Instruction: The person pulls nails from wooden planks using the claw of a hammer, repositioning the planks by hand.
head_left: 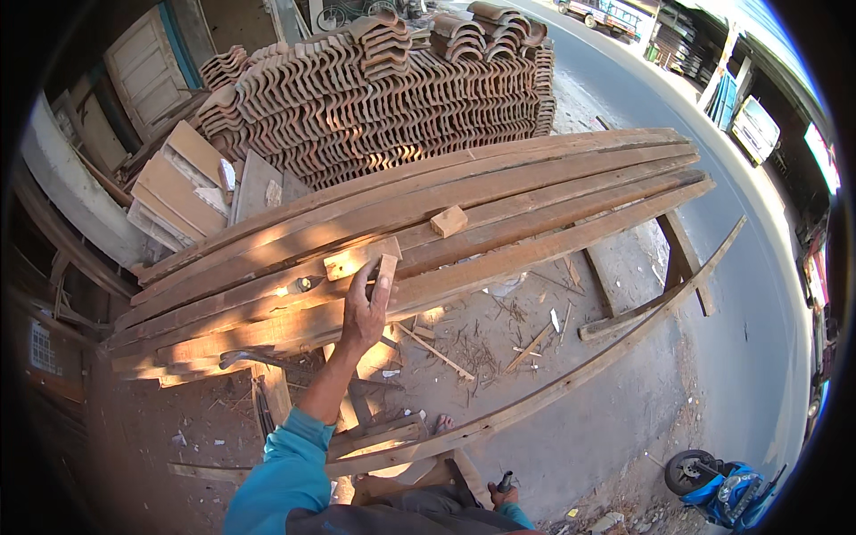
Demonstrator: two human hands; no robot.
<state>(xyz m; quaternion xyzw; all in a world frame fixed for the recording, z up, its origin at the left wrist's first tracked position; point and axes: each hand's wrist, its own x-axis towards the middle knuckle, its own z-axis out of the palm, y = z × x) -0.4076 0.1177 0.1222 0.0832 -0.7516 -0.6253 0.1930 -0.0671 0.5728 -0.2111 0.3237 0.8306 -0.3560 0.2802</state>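
My left hand, in a teal sleeve, reaches over the stack of long wooden beams. Its fingers are closed on a small wooden block at the beams' near side. Right behind that block, a sunlit piece of wood lies on the beams. Another short block rests farther right on top. Low in the picture, beside my body, my right hand is wrapped round a dark tool; its kind is not clear.
A dark metal tool lies on the beams, and a hook-ended one juts at their near left edge. Stacked clay roof tiles stand behind. A long thin plank crosses the littered ground. A blue motorbike stands lower right, by the road.
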